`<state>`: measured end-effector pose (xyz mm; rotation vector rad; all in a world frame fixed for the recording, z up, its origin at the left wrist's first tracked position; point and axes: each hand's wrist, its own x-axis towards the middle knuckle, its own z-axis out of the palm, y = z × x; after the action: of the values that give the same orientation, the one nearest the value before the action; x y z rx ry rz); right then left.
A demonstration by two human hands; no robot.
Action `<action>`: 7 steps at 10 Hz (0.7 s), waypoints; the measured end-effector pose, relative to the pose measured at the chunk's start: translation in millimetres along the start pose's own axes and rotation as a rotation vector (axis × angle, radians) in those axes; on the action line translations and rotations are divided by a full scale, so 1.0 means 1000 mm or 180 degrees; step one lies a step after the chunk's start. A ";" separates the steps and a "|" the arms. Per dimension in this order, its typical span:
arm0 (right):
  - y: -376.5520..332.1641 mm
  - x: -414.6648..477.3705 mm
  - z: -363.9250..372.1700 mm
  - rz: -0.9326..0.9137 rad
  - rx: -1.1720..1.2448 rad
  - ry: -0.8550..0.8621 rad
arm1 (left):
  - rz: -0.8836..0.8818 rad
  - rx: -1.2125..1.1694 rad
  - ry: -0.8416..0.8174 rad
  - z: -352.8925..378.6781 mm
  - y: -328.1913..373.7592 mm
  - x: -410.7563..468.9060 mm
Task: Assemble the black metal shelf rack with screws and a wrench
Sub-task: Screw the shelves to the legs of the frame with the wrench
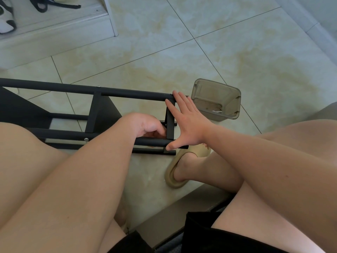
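Note:
The black metal shelf rack lies on its side on the tiled floor, its long tubes running left to right. My right hand is spread flat against the rack's right end: fingertips on the upper tube, thumb on the lower tube. My left hand is curled inside the frame just left of the end crossbar, its fingers at a small fastener there. What the fingers hold is hidden. Silver screw heads show on the tubes. No wrench is visible.
A clear grey plastic container with small parts inside stands on the floor right of the rack. My foot in a beige slipper is under the rack's end. Shoes sit on a low ledge at the top left. My bare legs fill the foreground.

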<state>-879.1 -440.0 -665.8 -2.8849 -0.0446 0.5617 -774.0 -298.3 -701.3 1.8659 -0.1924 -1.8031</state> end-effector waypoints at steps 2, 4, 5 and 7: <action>0.000 0.000 -0.001 -0.0003 -0.0011 -0.0011 | -0.0104 -0.0166 -0.0016 0.001 0.002 -0.004; 0.000 -0.001 -0.001 -0.0009 0.0002 -0.0012 | 0.0009 0.0030 0.0113 0.003 0.001 -0.002; 0.000 0.000 -0.001 -0.0010 -0.0003 -0.0004 | 0.0063 -0.0041 0.0022 0.002 0.001 -0.002; 0.000 0.000 0.000 0.0002 -0.0008 -0.0007 | -0.0129 -0.0083 0.0066 0.001 0.001 -0.001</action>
<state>-878.8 -439.7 -665.6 -2.8868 -0.0448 0.5656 -774.8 -298.9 -700.1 1.8822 -0.1238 -1.8038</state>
